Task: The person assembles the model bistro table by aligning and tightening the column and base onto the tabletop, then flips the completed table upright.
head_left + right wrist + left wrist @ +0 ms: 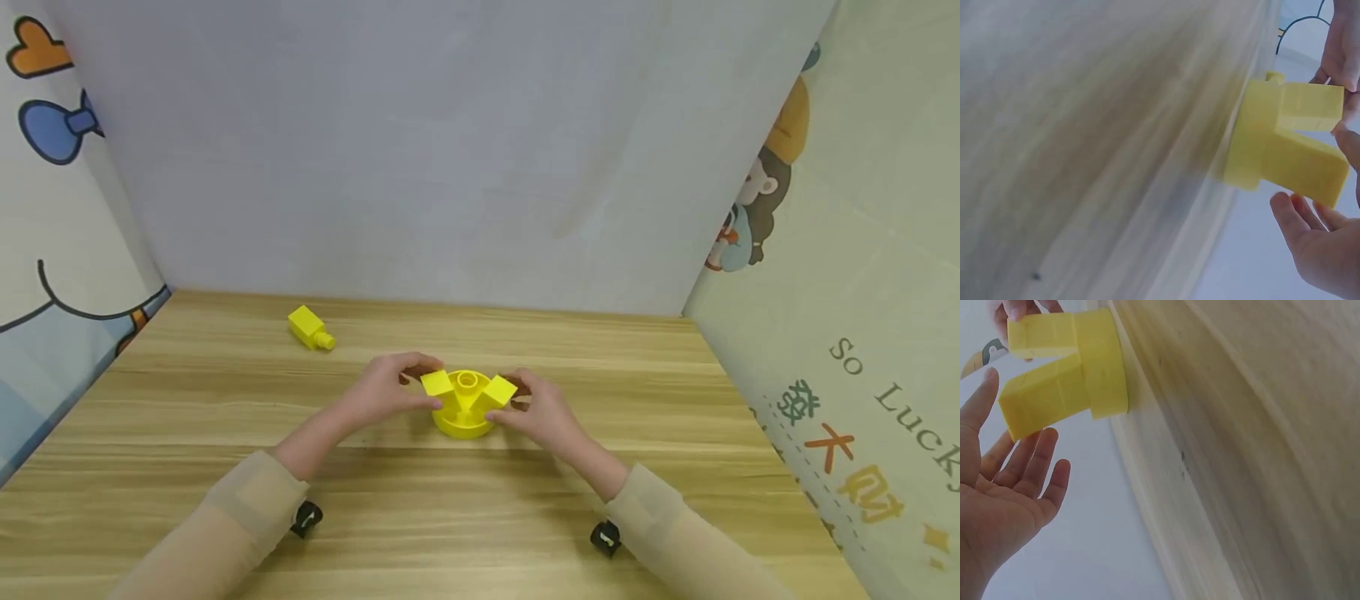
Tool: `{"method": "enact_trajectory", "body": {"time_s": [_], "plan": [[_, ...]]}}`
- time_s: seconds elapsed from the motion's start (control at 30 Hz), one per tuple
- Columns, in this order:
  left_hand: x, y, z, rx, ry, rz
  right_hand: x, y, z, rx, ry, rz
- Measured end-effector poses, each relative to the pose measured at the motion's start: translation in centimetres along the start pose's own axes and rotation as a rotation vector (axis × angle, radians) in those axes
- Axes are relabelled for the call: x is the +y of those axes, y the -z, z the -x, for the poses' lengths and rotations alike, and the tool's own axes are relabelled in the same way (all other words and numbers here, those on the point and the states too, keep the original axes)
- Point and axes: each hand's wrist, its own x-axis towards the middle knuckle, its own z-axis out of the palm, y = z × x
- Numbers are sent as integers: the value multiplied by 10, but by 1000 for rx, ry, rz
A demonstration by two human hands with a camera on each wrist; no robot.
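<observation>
A round yellow toy base point(462, 427) stands on the table with two square yellow blocks rising from it. They lean apart, the left block point(438, 383) and the right block point(498, 390). Around the left block is my left hand point(1007, 506), thumb off its near side in the left wrist view and loose fingers by its underside. My right hand point(1329, 250) is at the right block, thumb close to its upper edge and relaxed fingers against or just below it. Between the blocks, a round socket point(467, 380) shows at the back of the base.
Another yellow block with a round peg point(308, 327) lies on the wooden table point(465, 533), back and left of the base. A pale cloth wall point(420, 167) closes off the back, with printed cloth point(862, 250) to the right.
</observation>
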Motion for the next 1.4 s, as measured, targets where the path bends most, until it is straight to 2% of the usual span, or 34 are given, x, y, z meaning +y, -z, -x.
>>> {"method": "enact_trajectory", "body": {"time_s": [0.13, 0.27, 0.5, 0.63, 0.77, 0.87, 1.03, 1.1, 1.27, 1.4], "plan": [[-8, 10, 1, 35, -19, 21, -8, 4, 3, 40, 16, -56], [-16, 26, 2, 75, -23, 0, -19, 8, 7, 74, 39, -81], [-37, 55, 5, 153, 52, -64, -40, 0, 12, 124, 119, -151], [-55, 67, 6, 215, 96, -111, -50, -13, 12, 104, 144, -248], [-71, 79, 5, 251, 122, -154, -55, -28, 10, 84, 133, -318], [-85, 89, 6, 244, 145, -178, -66, -35, 11, 62, 109, -354], [-105, 101, 5, 215, 153, -206, -63, -48, 4, 58, 90, -342], [-111, 103, 4, 199, 161, -210, -54, -56, -3, 61, 79, -331], [-124, 111, 2, 164, 178, -244, -55, -62, -7, 61, 66, -309], [-131, 117, -1, 128, 186, -264, -57, -67, -10, 78, 75, -243]]}}
